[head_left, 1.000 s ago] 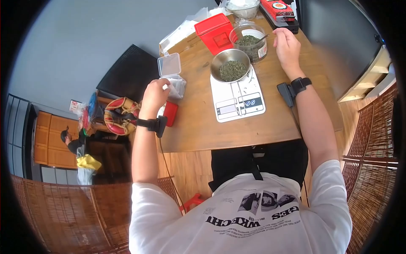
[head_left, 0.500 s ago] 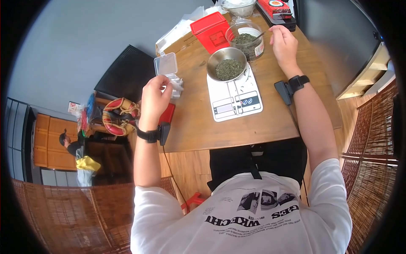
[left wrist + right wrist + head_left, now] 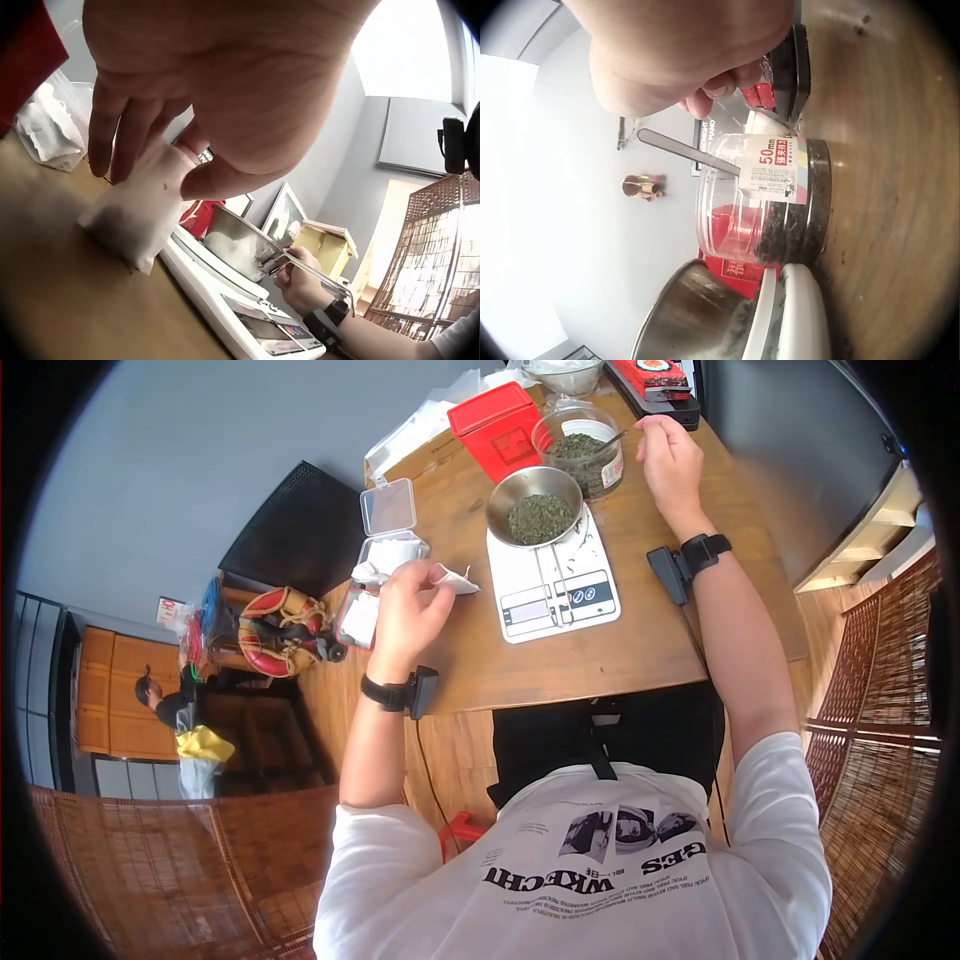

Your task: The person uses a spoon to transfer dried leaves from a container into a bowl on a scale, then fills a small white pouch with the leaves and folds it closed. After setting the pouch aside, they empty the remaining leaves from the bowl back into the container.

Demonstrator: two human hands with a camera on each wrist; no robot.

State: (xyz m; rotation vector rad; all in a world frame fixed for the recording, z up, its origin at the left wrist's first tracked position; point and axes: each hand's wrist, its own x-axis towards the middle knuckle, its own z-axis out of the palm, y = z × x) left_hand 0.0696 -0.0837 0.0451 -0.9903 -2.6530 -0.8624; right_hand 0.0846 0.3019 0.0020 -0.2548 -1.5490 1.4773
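My left hand (image 3: 412,610) pinches a small white pouch (image 3: 459,581) between thumb and fingers, left of the white scale (image 3: 518,626). In the left wrist view the pouch (image 3: 139,206) hangs low over the table, with something dark inside its bottom. A metal bowl (image 3: 506,488) of dried green leaves sits on the scale. Beside the clear jar (image 3: 612,472), my right hand (image 3: 672,472) has loosely curled fingers and holds nothing. The right wrist view shows a spoon (image 3: 682,148) leaning out of the jar, apart from the hand.
An open clear box (image 3: 387,507) with white pouches stands behind my left hand, a small red box (image 3: 346,622) to its left. A red canister (image 3: 492,422) is behind the bowl. Red packets (image 3: 655,382) lie on a black case, back right. A person (image 3: 170,705) stands far left.
My left hand has come away from the clear box and moved right and nearer, bringing a white pouch towards the scale. My right hand stays by the jar, almost unmoved.
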